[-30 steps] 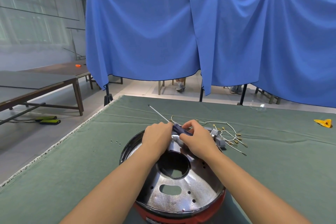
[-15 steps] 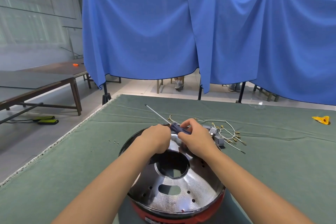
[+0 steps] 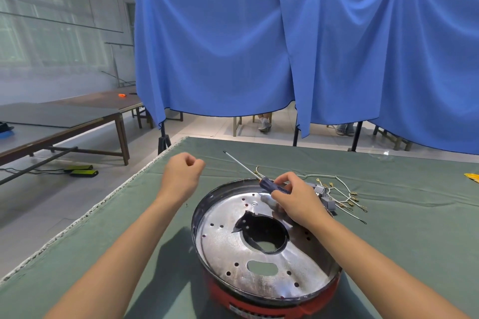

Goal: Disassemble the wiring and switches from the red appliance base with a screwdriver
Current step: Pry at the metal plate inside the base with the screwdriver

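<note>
The red appliance base (image 3: 259, 300) stands on the green table with its silver perforated plate (image 3: 228, 248) facing up. My right hand (image 3: 298, 199) grips the dark blue handle of a screwdriver (image 3: 272, 186) over the plate's far rim; its long shaft points up and left. My left hand (image 3: 181, 176) hovers left of the base with its fingertips pinched together; whether they hold anything is too small to tell. Loose white wires with brass terminals (image 3: 344, 197) and grey switches (image 3: 326, 197) lie on the cloth just right of my right hand.
The green cloth table (image 3: 129, 241) has a frayed left edge. A tiny screw (image 3: 186, 205) lies by my left wrist. A yellow object (image 3: 471, 176) sits at the far right. Blue curtains (image 3: 259, 46) hang behind, and brown tables (image 3: 64, 122) stand to the left.
My left hand has left the base's far rim and moved up and left, away from the right hand. The right hand still holds the screwdriver over the plate.
</note>
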`<state>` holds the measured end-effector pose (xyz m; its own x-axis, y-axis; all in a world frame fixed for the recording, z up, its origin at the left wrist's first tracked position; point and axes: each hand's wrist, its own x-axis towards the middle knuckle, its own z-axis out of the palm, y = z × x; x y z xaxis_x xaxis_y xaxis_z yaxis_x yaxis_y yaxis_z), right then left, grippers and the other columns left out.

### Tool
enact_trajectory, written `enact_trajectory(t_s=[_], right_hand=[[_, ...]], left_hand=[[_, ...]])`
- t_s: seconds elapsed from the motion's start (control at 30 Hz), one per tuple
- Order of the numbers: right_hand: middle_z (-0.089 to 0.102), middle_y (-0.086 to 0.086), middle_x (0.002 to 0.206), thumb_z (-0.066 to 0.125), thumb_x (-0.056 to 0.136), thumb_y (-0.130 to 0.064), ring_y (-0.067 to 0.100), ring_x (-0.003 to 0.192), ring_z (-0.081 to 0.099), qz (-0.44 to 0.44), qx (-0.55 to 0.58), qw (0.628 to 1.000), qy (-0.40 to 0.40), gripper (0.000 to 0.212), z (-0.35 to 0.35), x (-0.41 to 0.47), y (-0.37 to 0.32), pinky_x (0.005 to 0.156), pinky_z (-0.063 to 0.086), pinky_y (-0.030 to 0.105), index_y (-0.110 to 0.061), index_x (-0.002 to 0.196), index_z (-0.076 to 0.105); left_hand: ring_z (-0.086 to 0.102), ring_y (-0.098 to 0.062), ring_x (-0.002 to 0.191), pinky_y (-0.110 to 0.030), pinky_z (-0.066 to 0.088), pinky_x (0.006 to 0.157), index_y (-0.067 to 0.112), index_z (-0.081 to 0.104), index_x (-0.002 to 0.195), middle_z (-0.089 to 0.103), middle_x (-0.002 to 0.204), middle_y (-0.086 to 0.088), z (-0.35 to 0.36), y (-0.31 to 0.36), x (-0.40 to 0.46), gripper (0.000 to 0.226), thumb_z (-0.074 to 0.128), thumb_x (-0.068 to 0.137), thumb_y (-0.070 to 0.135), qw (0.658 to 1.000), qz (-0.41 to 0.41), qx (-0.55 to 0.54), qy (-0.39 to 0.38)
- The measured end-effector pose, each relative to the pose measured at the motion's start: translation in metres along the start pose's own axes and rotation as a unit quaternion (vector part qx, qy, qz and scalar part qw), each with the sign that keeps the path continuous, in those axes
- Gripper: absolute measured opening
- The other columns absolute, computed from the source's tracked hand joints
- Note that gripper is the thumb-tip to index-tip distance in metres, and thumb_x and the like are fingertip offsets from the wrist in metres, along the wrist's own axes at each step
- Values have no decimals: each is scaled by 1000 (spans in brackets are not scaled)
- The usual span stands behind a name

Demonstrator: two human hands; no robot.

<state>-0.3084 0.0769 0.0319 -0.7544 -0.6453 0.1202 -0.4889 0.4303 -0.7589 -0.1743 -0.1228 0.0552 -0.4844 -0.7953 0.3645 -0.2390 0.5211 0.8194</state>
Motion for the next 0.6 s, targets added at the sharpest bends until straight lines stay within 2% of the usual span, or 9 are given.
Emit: enact_trajectory(t_s=[0.07, 0.17, 0.27, 0.33, 0.4, 0.53, 0.6], right_hand=[[67, 2, 94, 59, 88, -29, 23, 83, 66, 0, -2, 1000, 4, 15, 1, -1, -1, 81, 55, 47, -33, 99, 49], [68, 2, 93, 59, 87, -30, 23, 82, 67, 1, -3, 1000, 7, 16, 3, -2, 0, 80, 55, 45, -32, 100, 50], [67, -1, 89, 58, 88, -30, 17, 74, 67, 1, -5, 1000, 6, 15, 3, 0, 0, 73, 56, 40, -32, 100, 50], [67, -1, 89, 58, 88, -31, 18, 76, 66, 0, -10, 1000, 14, 14, 2, 3, 0, 73, 55, 39, -32, 100, 50], [67, 0, 89, 58, 87, -31, 19, 79, 66, 1, -13, 1000, 15, 14, 2, 4, 0, 75, 55, 40, -32, 99, 51], [68, 0, 85, 60, 85, -30, 22, 76, 66, 0, -19, 1000, 21, 13, 3, 4, 1, 72, 55, 40, -32, 95, 51], [68, 0, 83, 61, 85, -29, 21, 74, 67, -2, -23, 999, 23, 14, 3, 4, 2, 70, 55, 39, -33, 93, 51]], left_hand=[[43, -20, 52, -25, 37, 47, 2, 58, 66, 50, 56, -3, -1, -22, -2, 20, 55, 84, 11, 999, -33, -10, 14], [53, -22, 62, -31, 40, 61, 3, 64, 68, 58, 60, -6, 8, -63, -15, 20, 58, 86, 10, 996, -91, 12, -6], [60, -26, 73, -31, 40, 63, 12, 64, 71, 63, 68, -1, 15, -78, -23, 18, 58, 87, 17, 996, -47, 68, 17], [60, -26, 81, -31, 39, 64, 17, 64, 79, 64, 80, 2, 17, -74, -22, 16, 55, 90, 26, 988, -2, 153, 10], [60, -26, 89, -31, 40, 68, 20, 65, 86, 64, 93, 1, 18, -74, -24, 18, 52, 91, 31, 973, 3, 231, -8], [61, -28, 94, -33, 44, 74, 21, 70, 90, 65, 102, -1, 15, -76, -29, 19, 53, 89, 29, 966, -15, 258, -24], [61, -29, 93, -33, 46, 74, 20, 72, 90, 67, 101, -2, 13, -74, -34, 19, 53, 87, 25, 971, -36, 235, -21]])
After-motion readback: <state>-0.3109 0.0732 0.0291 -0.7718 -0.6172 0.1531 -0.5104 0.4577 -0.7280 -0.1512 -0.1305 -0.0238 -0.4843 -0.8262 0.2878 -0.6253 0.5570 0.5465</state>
